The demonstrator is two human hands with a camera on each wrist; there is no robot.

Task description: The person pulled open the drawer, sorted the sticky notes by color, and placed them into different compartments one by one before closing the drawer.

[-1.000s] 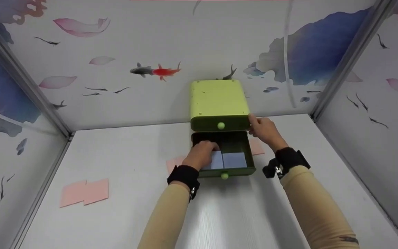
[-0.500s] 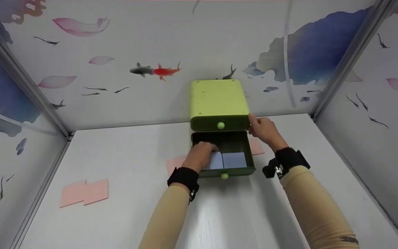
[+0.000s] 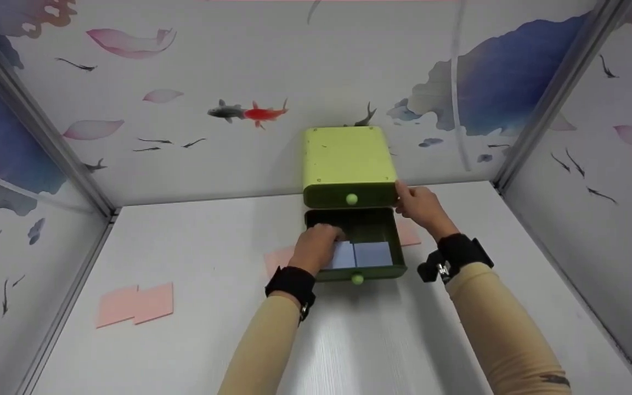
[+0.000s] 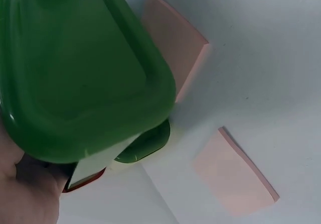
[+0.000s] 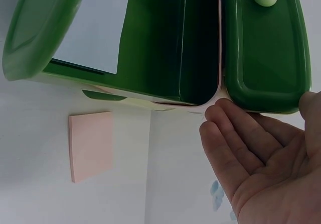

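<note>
In the head view, a green drawer [image 3: 399, 254] is pulled out below the closed upper drawer of a small yellow-green cabinet [image 3: 349, 156]. Two pale blue square pads lie side by side inside, a right pad [image 3: 373, 254] and a partly covered left pad [image 3: 343, 255]. My left hand [image 3: 315, 248] reaches over the drawer's left side with bent fingers, touching or just above the left pad; its fingertips are hidden. My right hand [image 3: 423, 208] rests at the cabinet's right front corner. Its fingers [image 5: 241, 138] lie fairly straight along the side, thumb at the upper drawer's edge.
A pair of pink square pads [image 3: 136, 304] lies on the white table [image 3: 212, 340] at left. More pink shows beside the drawer, one pad [image 3: 278, 260] on its left and another [image 3: 408, 232] on its right. Painted panels [image 3: 228, 55] stand close behind the cabinet and at both sides.
The left blue pad's back edge has shifted slightly forward, so that it lines up with the right pad. Both hands, the cabinet and the drawer stay almost still.
</note>
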